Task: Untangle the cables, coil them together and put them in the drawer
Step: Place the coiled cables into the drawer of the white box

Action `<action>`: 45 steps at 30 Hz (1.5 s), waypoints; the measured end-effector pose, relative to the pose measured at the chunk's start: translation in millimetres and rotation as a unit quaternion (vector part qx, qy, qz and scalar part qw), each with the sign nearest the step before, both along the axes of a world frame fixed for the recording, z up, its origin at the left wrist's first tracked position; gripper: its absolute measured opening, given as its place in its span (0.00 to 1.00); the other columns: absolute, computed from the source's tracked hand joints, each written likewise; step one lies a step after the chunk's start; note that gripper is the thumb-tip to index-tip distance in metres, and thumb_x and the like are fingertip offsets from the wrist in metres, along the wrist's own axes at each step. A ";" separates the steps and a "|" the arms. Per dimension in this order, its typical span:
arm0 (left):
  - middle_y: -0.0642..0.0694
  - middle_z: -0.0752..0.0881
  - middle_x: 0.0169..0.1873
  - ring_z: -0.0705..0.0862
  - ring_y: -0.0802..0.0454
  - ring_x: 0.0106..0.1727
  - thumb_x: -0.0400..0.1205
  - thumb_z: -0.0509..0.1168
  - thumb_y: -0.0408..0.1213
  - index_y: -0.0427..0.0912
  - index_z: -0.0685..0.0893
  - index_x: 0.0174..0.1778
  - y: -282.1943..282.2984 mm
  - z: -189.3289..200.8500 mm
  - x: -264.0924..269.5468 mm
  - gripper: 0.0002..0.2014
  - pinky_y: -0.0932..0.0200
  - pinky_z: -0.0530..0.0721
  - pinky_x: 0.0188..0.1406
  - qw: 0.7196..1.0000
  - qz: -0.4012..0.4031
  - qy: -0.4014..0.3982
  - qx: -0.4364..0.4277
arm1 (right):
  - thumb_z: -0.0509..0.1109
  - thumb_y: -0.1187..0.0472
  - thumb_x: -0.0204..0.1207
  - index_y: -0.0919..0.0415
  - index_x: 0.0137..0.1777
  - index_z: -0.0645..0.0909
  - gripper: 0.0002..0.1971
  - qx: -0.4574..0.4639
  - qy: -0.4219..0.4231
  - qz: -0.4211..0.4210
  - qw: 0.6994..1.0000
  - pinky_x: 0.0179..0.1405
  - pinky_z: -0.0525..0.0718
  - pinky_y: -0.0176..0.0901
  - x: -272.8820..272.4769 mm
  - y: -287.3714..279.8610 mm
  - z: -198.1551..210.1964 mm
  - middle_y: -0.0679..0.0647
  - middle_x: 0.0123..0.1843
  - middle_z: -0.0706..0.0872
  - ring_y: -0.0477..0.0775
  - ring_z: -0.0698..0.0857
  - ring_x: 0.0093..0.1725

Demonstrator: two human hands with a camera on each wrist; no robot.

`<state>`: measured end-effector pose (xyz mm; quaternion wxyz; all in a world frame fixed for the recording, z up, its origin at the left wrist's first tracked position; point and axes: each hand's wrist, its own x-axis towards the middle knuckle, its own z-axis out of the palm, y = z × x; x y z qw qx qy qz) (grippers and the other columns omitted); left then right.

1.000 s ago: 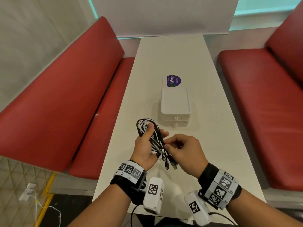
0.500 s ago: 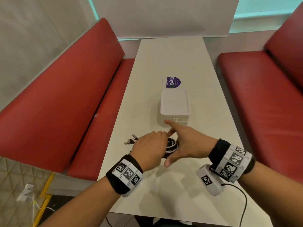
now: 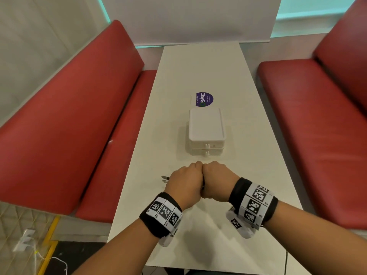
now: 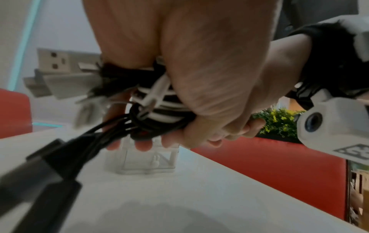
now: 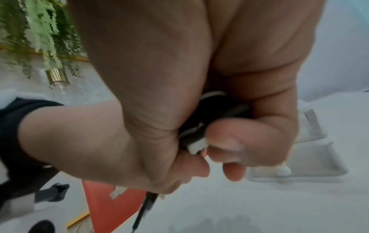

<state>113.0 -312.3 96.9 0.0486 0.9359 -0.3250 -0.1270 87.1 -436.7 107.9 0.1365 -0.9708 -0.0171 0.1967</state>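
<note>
A coiled bundle of black and white cables (image 4: pixel 159 110) is gripped from both sides, just above the white table. My left hand (image 3: pixel 185 184) curls round its left part, and plug ends (image 3: pixel 165 178) stick out past that hand to the left. My right hand (image 3: pixel 216 180) curls round the right part (image 5: pixel 215 119), knuckles against the left hand. In the head view the hands hide nearly all of the bundle. A small white two-drawer box (image 3: pixel 206 132) stands a little beyond the hands, both drawers shut, each with a small knob (image 3: pixel 207 145).
The narrow white table (image 3: pixel 198 66) runs away from me between two red benches (image 3: pixel 69 116), (image 3: pixel 317 126). A purple round sticker (image 3: pixel 204 99) lies behind the drawer box. A white wall panel closes the far end. The table's near edge lies under my forearms.
A second ago the bundle was held up, the right hand pinching its ends. The right hand then pointed toward the drawer box. Now both hands grip the bundle side by side, low over the table.
</note>
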 end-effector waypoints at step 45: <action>0.46 0.85 0.52 0.86 0.41 0.47 0.79 0.67 0.36 0.45 0.77 0.64 -36.8 -8.1 144.3 0.17 0.49 0.81 0.37 0.993 -0.048 -0.111 0.007 | 0.61 0.34 0.80 0.57 0.35 0.84 0.27 0.001 -0.065 -0.249 0.966 0.45 0.88 0.48 0.2 -44.4 -42.6 0.51 0.36 0.88 0.59 0.87 0.38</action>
